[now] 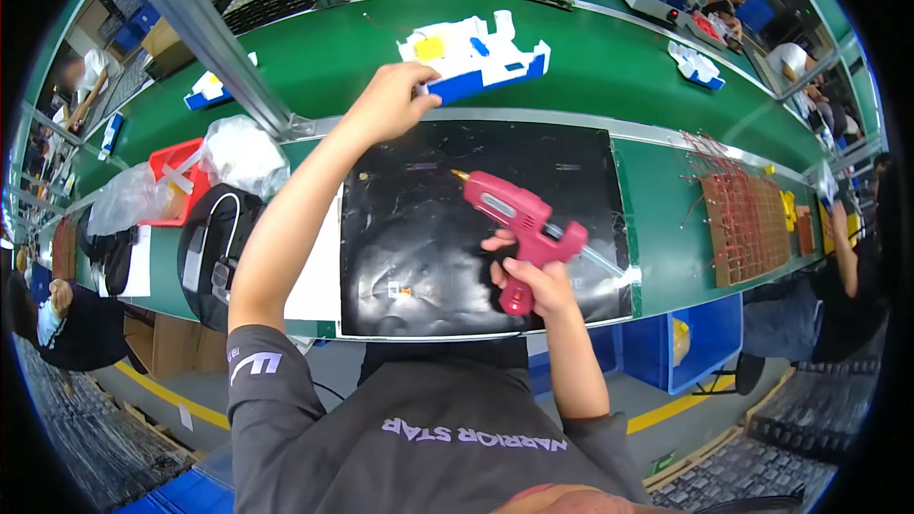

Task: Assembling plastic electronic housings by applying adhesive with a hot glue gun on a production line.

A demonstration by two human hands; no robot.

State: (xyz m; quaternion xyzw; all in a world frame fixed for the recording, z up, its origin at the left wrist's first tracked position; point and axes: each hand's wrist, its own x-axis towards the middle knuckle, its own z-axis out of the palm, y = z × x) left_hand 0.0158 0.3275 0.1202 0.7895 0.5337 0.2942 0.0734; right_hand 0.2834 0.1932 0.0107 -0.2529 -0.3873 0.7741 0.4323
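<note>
Nearest, the right hand (540,286) curls loosely around the grip of a red glue gun (517,213), nozzle directed away from the body; trigger pressure cannot be judged. The black mat (409,233) gives room for movement up to the metal rail (571,117). Beyond, over the green belt (614,62), the left hand (386,107), thumb and fingers nearly closed, grips a blue-and-white housing (499,59) by its left end, leaving its interior exposed.

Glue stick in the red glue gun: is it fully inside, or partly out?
Partly out: a clear length of glue stick extends from the rear of the red glue gun.
</note>
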